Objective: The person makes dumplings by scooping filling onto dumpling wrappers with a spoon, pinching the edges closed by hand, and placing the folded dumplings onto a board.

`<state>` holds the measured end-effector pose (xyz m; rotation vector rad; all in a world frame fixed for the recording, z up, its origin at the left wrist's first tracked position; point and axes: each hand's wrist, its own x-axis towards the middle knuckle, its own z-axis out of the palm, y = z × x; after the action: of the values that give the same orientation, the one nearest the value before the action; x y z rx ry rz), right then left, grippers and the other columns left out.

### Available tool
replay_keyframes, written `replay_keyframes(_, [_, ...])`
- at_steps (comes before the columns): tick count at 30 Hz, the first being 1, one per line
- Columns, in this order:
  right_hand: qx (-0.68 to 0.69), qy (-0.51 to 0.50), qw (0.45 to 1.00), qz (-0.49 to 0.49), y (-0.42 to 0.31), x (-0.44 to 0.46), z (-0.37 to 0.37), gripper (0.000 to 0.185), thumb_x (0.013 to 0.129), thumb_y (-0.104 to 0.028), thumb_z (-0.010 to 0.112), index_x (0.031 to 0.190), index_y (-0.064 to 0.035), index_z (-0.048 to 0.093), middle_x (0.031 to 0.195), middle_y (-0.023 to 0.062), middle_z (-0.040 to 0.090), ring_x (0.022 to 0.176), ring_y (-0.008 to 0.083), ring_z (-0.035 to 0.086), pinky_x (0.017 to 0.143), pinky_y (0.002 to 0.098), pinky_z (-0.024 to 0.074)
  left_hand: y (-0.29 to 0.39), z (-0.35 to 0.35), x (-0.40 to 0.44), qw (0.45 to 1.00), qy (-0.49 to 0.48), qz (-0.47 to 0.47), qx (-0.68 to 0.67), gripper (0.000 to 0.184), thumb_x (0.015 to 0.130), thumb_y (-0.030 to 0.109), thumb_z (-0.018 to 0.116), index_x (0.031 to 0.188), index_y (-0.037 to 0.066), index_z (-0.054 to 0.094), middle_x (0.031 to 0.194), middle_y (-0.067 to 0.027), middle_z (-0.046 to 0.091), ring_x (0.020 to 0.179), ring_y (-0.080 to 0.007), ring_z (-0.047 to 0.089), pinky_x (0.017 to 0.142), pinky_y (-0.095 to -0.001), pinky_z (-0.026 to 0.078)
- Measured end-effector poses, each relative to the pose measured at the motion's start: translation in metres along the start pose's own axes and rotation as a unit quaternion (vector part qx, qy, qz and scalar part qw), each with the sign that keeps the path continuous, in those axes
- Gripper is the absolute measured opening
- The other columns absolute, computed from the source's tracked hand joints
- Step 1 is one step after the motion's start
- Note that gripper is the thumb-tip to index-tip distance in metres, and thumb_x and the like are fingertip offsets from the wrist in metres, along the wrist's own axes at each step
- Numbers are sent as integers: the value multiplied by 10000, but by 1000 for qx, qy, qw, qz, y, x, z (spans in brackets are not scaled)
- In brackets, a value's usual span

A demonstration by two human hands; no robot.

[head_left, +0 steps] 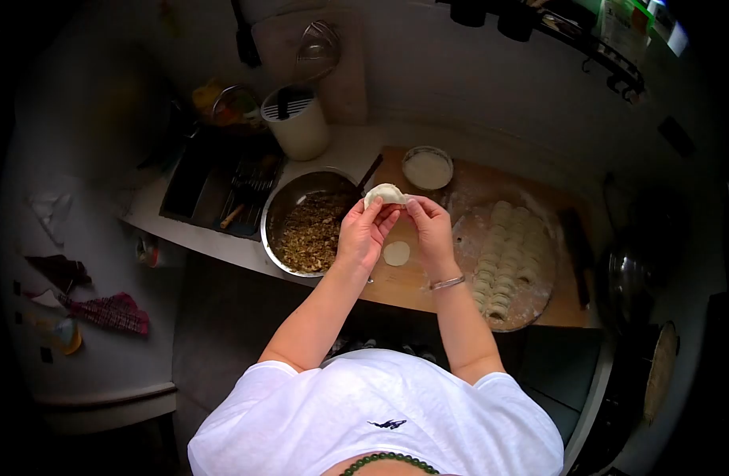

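A pale half-moon dumpling (384, 193) is held up between both hands, above the wooden board (372, 289). My left hand (366, 230) pinches its left side, and my right hand (429, 226) grips the right end with thumb and fingers. Below them a round dough wrapper (396, 253) lies flat on the board. Just left of my left hand stands a steel bowl (273, 246) of chopped brown-green filling (310, 232), with a dark handle leaning out at its rim. Right of my right hand, rows of finished dumplings (503, 258) cover a floured round tray (543, 289).
A small bowl of flour (428, 168) sits at the back of the board. Behind the filling bowl are a white container (297, 127) and a dark sink (194, 178). A wok (628, 278) stands at the far right, and a rack with hooks (594, 55) hangs overhead.
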<state>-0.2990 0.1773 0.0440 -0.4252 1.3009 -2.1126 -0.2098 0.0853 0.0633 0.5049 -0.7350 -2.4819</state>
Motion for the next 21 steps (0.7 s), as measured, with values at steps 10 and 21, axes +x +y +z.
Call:
replay_keyframes(10, [-164, 81, 967, -180, -12, -27, -25, 114, 851, -84, 618, 878, 23, 648, 823, 40, 646, 743, 101, 574, 669, 227, 449, -40, 18, -20, 997, 3, 48, 66, 210, 878, 136, 596, 1044, 9, 584, 945, -64, 640, 825, -128, 621, 734, -242, 528])
replay_keyframes(21, [-287, 87, 927, -224, -35, -43, -36, 100, 829, -60, 607, 807, 34, 631, 743, 82, 607, 670, 130, 557, 613, 247, 435, -56, 22, -32, 989, -16, 58, 133, 194, 852, 103, 631, 1014, -4, 625, 932, -63, 657, 818, -121, 631, 733, -240, 525])
